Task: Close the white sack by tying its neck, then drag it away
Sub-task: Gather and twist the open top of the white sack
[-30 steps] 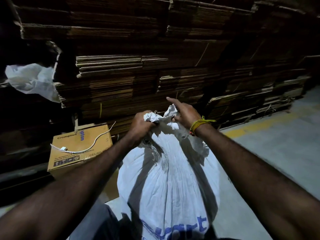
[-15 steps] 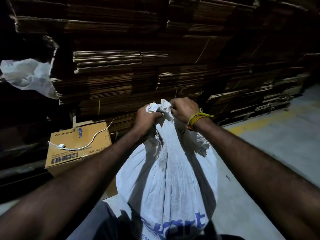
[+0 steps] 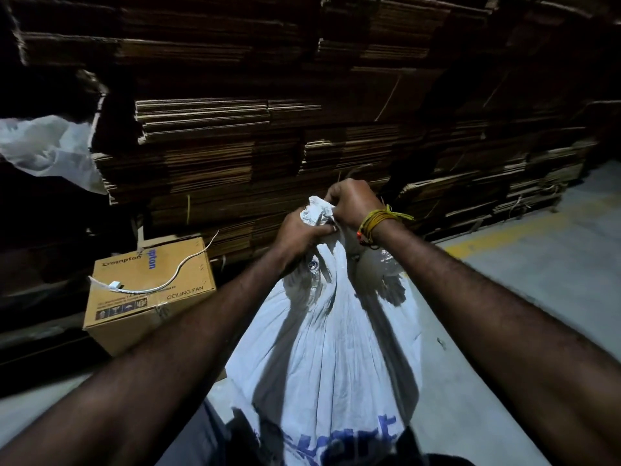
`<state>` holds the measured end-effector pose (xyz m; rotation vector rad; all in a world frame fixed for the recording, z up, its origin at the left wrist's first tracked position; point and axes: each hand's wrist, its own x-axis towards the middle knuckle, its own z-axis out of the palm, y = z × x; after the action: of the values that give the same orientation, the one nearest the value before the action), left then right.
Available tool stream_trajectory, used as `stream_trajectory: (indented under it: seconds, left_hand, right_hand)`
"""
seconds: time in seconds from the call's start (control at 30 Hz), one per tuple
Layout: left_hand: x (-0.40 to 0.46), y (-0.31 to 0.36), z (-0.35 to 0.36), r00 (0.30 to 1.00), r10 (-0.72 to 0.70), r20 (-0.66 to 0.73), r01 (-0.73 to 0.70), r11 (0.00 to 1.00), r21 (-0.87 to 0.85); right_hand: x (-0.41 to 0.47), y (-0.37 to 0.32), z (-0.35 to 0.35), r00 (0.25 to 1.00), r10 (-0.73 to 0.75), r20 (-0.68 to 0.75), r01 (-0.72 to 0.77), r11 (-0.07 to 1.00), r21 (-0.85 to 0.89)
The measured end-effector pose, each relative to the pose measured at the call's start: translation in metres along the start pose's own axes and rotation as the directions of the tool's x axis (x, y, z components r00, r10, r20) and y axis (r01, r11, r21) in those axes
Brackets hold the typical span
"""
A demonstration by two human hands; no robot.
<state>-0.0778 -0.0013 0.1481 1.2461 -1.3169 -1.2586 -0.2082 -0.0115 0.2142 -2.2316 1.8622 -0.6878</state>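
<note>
A full white sack (image 3: 336, 348) with blue lettering stands upright on the floor between my arms. Its top is gathered into a crumpled neck (image 3: 316, 211). My left hand (image 3: 299, 235) is clenched around the neck from the left and below. My right hand (image 3: 353, 203), with yellow thread around its wrist, grips the bunched fabric from the right and above. The two hands touch each other over the neck, and whether a knot is there is hidden by the fingers.
A brown ceiling-fan carton (image 3: 148, 290) with a white cable (image 3: 158, 287) on it sits left of the sack. Tall stacks of flattened cardboard (image 3: 268, 136) form a wall straight ahead. A loose white plastic bag (image 3: 47, 149) hangs at left. Grey floor with a yellow line (image 3: 524, 227) lies at right.
My right hand's fingers, extended a second ago, have closed on the neck. Both hands have drawn together and tightened the bunched fabric.
</note>
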Motion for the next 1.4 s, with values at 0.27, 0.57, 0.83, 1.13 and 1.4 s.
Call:
stream_trajectory:
  seconds: [0.27, 0.57, 0.83, 1.13, 1.4]
  left_hand:
    - [0.013, 0.002, -0.003, 0.934, -0.093, -0.346, 0.153, 0.977, 0.149]
    - [0.008, -0.016, 0.004, 0.932, -0.224, -0.285, 0.078, 0.892, -0.446]
    - [-0.005, -0.022, -0.018, 0.980, -0.193, -0.040, 0.148, 0.855, -0.497]
    - [-0.010, -0.019, -0.033, 0.990, -0.112, 0.080, 0.135, 0.906, -0.401]
    - [-0.006, -0.018, -0.031, 0.995, -0.064, 0.080, 0.089, 0.924, -0.373]
  right_hand:
    - [-0.006, 0.020, 0.003, 0.995, 0.018, 0.099, -0.052, 0.935, 0.350]
    - [-0.038, 0.065, 0.021, 0.982, 0.145, 0.120, -0.167, 0.966, 0.195]
    - [-0.019, 0.075, 0.015, 0.910, 0.088, 0.405, -0.210, 0.940, 0.268]
    - [-0.001, 0.056, 0.006, 0.862, 0.019, 0.507, -0.098, 0.987, 0.130]
    - [-0.004, 0.067, 0.001, 0.935, 0.006, 0.354, -0.112, 0.953, 0.281]
